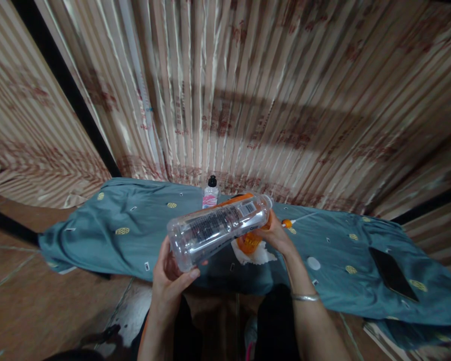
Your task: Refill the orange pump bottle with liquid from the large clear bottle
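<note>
Striped curtains (248, 100) back a teal cloth (135, 230) spread over a low surface. One left hand (171, 278) cups the base of one clear plastic bottle (218, 228), held tilted above the cloth, its label printed black and orange. One small black-capped bottle (211, 193) stands behind it. One right hand (276, 233) grips the bottle's far end, over an orange object (248, 244) on white paper (261, 255). One dark phone (393, 273) lies far right.
</note>
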`<state>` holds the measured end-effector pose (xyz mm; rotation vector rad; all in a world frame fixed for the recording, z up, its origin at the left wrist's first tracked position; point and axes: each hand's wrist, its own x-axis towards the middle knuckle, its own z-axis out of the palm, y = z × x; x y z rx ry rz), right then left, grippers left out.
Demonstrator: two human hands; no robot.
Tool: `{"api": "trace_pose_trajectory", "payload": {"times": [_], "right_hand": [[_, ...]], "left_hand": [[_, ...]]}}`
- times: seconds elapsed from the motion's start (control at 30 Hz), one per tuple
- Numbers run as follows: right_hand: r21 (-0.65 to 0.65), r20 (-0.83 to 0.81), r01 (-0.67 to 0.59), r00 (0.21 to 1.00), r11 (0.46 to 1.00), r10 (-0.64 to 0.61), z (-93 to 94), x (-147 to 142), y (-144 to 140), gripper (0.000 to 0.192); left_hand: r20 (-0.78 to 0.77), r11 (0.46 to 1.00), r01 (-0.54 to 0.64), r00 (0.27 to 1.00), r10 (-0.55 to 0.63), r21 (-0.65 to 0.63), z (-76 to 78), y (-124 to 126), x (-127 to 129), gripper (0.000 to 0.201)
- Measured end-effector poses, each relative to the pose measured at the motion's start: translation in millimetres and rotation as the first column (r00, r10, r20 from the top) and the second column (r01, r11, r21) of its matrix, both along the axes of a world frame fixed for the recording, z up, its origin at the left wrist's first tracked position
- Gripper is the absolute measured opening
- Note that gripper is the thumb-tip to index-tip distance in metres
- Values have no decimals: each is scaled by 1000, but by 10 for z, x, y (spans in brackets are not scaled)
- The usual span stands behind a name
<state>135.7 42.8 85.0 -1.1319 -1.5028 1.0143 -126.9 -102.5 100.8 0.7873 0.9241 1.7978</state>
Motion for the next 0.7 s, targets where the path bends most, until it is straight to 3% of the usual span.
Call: {"api": "trace_pose_trajectory", "payload": {"times": [0.2,0.43,0.57,0.7], "right_hand": [[-25,-22,-8,1000,1000,8,38,-12,-20,75],[-43,-42,-16,999,999,14,17,0,-17,79],[-20,-28,6,1000,1000,-6,-53,24,-1,91],[-8,-11,20,1000,1000,-20,-73,51,-9,91]], "left_hand": [[4,1000,-9,1000,9,7,-52,37,3,81],[80,995,-47,995,55,-89,133,-38,122,85],[81,993,-61,994,69,-99,146,-35,120,83],[80,994,-49,995,57,-100,135,-31,103,83]]}}
